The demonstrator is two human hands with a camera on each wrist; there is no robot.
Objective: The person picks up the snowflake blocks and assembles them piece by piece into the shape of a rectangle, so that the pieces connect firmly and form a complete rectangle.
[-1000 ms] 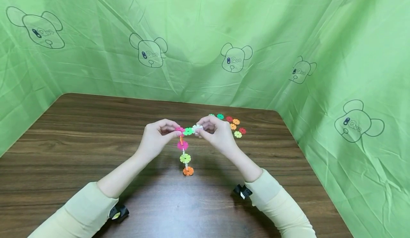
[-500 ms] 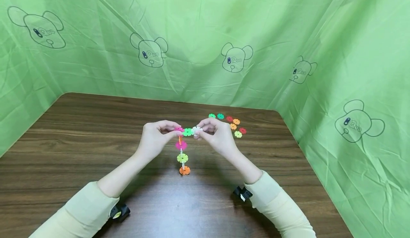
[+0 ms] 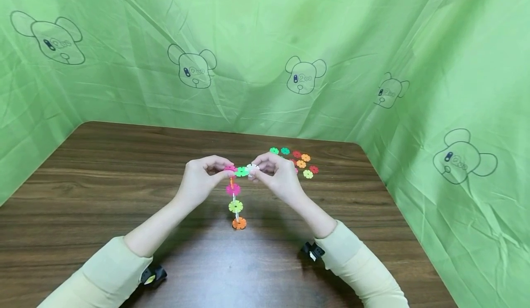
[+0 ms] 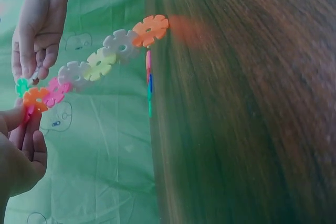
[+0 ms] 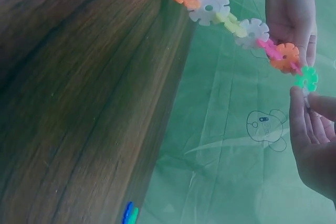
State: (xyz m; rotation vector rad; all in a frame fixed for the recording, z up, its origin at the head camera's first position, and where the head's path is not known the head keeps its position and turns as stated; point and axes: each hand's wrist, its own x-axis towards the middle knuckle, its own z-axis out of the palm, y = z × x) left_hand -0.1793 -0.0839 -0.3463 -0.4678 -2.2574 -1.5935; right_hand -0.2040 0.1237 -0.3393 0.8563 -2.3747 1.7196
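Observation:
My left hand (image 3: pixel 201 177) pinches a pink notched disc (image 3: pixel 230 168) at the top of a hanging chain of linked discs. Below it hang a second pink disc (image 3: pixel 233 189), a yellow-green one (image 3: pixel 235 206) and an orange one (image 3: pixel 239 223) at the bottom. In the left wrist view, white discs (image 4: pixel 121 44) link between the coloured ones. A green disc (image 3: pixel 242 171) joins the pink disc on its right side. Thumb and fingers of my right hand (image 3: pixel 279 177) pinch a white disc (image 3: pixel 252 167) that meets the green one.
Loose discs in several colours, among them a yellow-green one (image 3: pixel 308 174) and a teal one (image 3: pixel 285 151), lie on the wooden table (image 3: pixel 124 170) behind and right of my right hand. A green cloth (image 3: pixel 248 31) with bear outlines surrounds the table's back and sides.
The lower end of the chain has swung slightly left. Both hands keep their pinch, and the right hand with the white disc has shifted a little to the left.

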